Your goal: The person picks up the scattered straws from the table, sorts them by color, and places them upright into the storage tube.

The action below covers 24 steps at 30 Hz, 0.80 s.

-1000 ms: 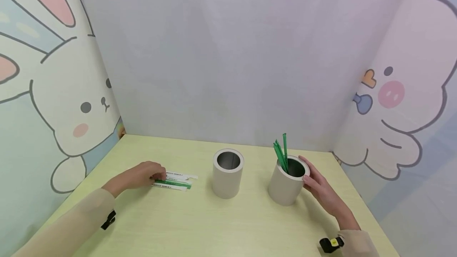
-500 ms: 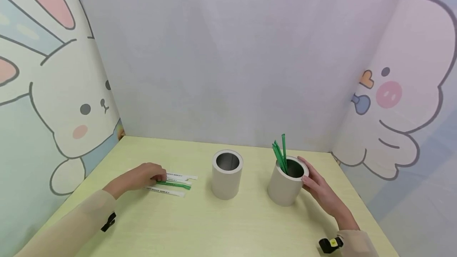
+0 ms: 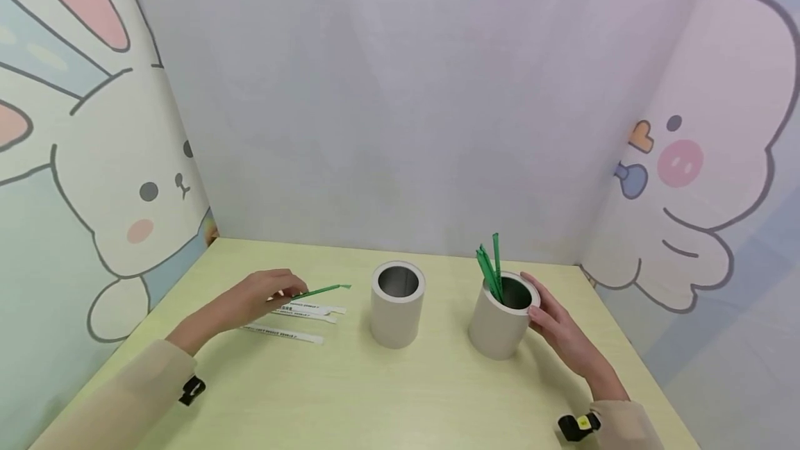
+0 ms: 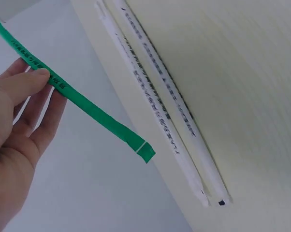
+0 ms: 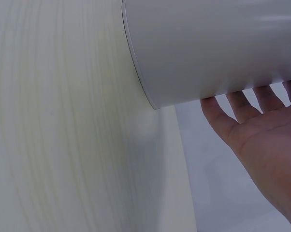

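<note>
My left hand (image 3: 250,301) pinches a slim green wrapped straw (image 4: 92,108) between thumb and fingers, raised over the white wrapped straws. In the left wrist view, dark print runs along the green wrapper. Several white wrapped straws (image 3: 284,333) lie on the table below that hand, partly hidden by it in the head view. My right hand (image 3: 562,335) touches the right side of a light grey cup (image 3: 496,332), its thumb near the rim and its fingertips (image 5: 209,104) against the wall. Several green wrapped straws (image 3: 490,273) stand in this cup, leaning left.
A second light grey cup (image 3: 396,318) stands upright between the hands, with no straws showing in it. The pale yellow table (image 3: 375,401) meets a grey-white backdrop (image 3: 400,123) at the back. Panels with cartoon animals flank both sides.
My left hand has picked the green straw up from among the white ones and lifted it. One white straw has shifted toward the front, apart from the others. My right hand stays at the cup.
</note>
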Tool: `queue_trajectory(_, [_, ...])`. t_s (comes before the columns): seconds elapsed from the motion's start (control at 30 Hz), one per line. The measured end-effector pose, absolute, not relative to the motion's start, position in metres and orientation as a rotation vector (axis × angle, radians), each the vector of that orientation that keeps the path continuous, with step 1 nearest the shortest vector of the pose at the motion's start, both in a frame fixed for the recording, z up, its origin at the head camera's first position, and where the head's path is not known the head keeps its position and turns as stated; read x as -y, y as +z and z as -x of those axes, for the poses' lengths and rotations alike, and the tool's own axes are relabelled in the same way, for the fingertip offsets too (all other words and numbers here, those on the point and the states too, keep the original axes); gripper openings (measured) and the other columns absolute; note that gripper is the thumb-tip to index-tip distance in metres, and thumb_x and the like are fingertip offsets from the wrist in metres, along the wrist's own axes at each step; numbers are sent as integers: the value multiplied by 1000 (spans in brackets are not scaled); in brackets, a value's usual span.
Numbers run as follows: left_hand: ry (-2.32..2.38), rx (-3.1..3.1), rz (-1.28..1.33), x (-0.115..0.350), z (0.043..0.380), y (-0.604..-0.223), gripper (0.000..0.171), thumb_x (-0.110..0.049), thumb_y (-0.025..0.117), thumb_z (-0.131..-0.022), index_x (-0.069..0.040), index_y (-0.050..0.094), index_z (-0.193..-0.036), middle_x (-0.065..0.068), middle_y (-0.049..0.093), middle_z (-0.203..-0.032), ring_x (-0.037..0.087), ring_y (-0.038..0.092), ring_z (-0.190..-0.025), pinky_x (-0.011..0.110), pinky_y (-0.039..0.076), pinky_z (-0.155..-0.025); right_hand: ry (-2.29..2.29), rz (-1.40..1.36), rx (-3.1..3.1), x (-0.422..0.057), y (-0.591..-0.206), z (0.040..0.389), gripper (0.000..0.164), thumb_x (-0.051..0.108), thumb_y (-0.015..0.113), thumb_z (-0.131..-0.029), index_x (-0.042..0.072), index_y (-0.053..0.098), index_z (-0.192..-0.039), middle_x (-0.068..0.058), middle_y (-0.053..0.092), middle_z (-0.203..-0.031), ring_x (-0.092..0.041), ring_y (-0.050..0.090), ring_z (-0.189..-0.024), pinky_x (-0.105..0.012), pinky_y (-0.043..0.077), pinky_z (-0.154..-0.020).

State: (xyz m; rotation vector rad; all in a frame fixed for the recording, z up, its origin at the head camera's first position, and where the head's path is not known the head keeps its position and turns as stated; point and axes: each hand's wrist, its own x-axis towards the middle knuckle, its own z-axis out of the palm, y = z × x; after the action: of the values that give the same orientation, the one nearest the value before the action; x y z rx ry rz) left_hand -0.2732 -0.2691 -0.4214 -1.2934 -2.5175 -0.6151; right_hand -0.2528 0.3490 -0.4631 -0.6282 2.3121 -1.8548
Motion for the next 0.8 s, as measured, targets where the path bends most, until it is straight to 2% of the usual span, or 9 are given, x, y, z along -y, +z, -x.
queue_trajectory(0.2, [-867, 2546, 1146, 245, 258, -412, 37, 7, 76, -94, -11, 71, -125, -4, 73, -112, 20, 74, -96, 27, 64, -79, -1856, 621, -2313, -347, -462, 254, 62, 17, 37, -117, 19, 9, -172, -28, 6, -173, 12, 42, -137, -14, 44, -106])
queue_trajectory(0.47, [-1291, 2572, 896, 202, 239, -409, 30, -4, 74, -100, -14, 70, -128, -2, 73, -113, 15, 72, -104, 27, 63, -85, -1858, 626, -2306, -346, -462, 254, 62, 16, 36, -116, 18, 8, -172, -28, 5, -173, 12, 41, -138, -14, 44, -106])
queue_trajectory(0.8, [-1610, 2448, 812, 139, 229, -401, 41, -5, 74, -100, -12, 64, -138, 10, 73, -117, 21, 72, -109, 29, 62, -91, -1850, 609, -2323, -347, -463, 252, 62, 18, 36, -117, 19, 8, -172, -27, 6, -174, 11, 41, -137, -14, 44, -105])
